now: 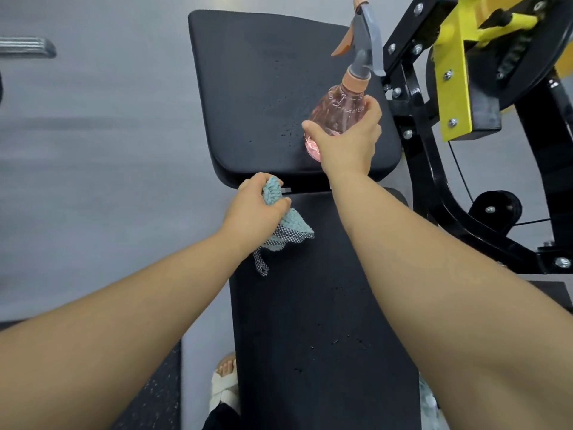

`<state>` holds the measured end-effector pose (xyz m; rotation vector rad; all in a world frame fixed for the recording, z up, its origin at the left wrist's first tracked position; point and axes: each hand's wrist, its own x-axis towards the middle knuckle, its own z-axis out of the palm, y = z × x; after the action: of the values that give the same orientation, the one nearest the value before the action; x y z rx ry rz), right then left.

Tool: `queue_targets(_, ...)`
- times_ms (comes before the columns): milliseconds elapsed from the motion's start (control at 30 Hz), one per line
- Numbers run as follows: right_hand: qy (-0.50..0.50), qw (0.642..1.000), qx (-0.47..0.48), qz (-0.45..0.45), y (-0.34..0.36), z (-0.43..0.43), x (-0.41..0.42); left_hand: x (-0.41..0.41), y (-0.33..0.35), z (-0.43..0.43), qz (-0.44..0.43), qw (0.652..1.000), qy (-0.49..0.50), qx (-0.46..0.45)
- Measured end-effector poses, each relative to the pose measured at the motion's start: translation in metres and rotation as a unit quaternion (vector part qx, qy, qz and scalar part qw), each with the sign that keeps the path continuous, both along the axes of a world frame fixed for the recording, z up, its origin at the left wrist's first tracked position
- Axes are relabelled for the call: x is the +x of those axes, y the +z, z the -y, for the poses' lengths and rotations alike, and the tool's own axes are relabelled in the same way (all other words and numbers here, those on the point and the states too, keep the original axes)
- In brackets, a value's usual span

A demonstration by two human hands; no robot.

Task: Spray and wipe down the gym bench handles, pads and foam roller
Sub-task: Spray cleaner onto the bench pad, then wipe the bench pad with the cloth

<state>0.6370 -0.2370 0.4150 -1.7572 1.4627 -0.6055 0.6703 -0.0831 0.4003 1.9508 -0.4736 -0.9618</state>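
The black padded bench (325, 305) runs lengthwise away from the person, with its wider far pad (248, 72) beyond a narrow gap and a black-and-yellow machine frame (452, 72) to the right. On the far pad's right side sits a translucent pink spray bottle with a grey-and-peach trigger head (338, 110), and the right hand (347, 141) grips its belly. The left hand (251, 209) clutches a bunched teal cloth with checked trim (291, 228) at the gap, so the droplets (288, 128) lie just ahead of it, likely the next wipe.
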Motion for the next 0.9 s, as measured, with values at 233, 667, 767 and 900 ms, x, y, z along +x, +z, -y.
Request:
queue_targets(233, -0.022, 0.995, 0.060, 0.072, 0.001, -0.033, -0.033, -0.010, 0.008, -0.006, -0.036, 0.998, 0.030, -0.042)
queue_targets(667, 0.233, 0.938, 0.254, 0.041, 0.021, -0.089, -0.169, -0.058, 0.021, -0.049, -0.125, 0.984, -0.109, -0.063)
queue_targets(767, 0.242, 0.941, 0.232, 0.043, 0.026, -0.088, -0.193, -0.073, 0.019, -0.058, -0.142, 0.976, -0.159, -0.040)
queue_targets(900, 0.273, 0.926, 0.261, 0.018, 0.028, -0.090, -0.226, -0.096, 0.019, -0.064, -0.139, 0.972, -0.184, -0.050)
